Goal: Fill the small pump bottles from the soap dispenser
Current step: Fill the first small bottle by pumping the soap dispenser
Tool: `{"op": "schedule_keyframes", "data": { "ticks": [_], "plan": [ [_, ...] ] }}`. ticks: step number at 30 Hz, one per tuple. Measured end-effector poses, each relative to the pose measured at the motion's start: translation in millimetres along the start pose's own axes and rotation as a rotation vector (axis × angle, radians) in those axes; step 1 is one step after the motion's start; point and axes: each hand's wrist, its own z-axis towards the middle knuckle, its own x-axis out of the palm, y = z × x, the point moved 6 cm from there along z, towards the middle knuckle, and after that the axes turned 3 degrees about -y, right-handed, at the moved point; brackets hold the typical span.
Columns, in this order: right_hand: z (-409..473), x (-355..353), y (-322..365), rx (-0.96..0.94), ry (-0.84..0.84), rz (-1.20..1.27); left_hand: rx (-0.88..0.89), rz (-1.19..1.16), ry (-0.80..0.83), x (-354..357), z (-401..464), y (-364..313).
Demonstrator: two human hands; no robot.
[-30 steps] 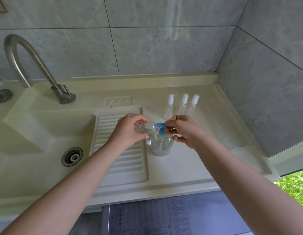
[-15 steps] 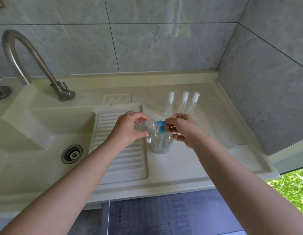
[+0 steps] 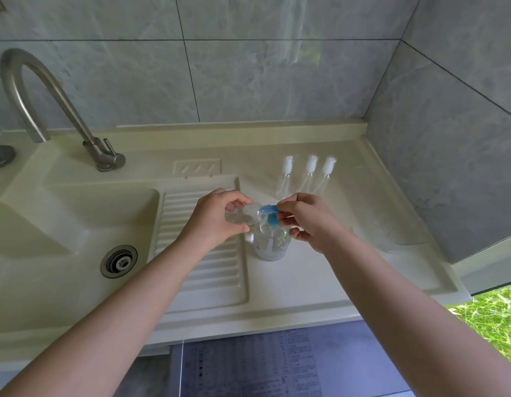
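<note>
Nothing has shifted: left hand (image 3: 217, 217) grips small bottle (image 3: 239, 216) at dispenser (image 3: 270, 239) spout; right hand (image 3: 308, 220) fingers pinch pump; three pump bottles (image 3: 307, 176) remain capped far right.

A clear soap dispenser (image 3: 270, 243) with a blue pump head (image 3: 270, 214) stands upright on the counter. A small clear bottle (image 3: 242, 216) is held tilted at its spout. Three white-capped pump bottles (image 3: 307, 174) are lined up behind.

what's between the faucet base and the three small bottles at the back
In the head view, only a recessed soap dish moulded into the sink top lies between the faucet base and the three small bottles.
</note>
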Motion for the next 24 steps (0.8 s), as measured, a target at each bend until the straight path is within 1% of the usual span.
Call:
{"op": "schedule_keyframes", "data": {
  "ticks": [7, 11, 18, 24],
  "plan": [
    [1, -3, 3, 0.024, 0.039, -0.028, 0.009, 0.002, 0.003, 0, 0, -1],
    [1, -1, 0, 0.021, 0.026, -0.012, 0.006, 0.006, 0.001, 0, 0, -1],
    [2, -4, 10, 0.021, 0.039, -0.098, 0.004, 0.010, -0.006, -1, 0, -2],
    [4, -1, 7, 0.021, 0.026, -0.055, 0.010, 0.005, -0.012, -1, 1, 0]
  ]
}}
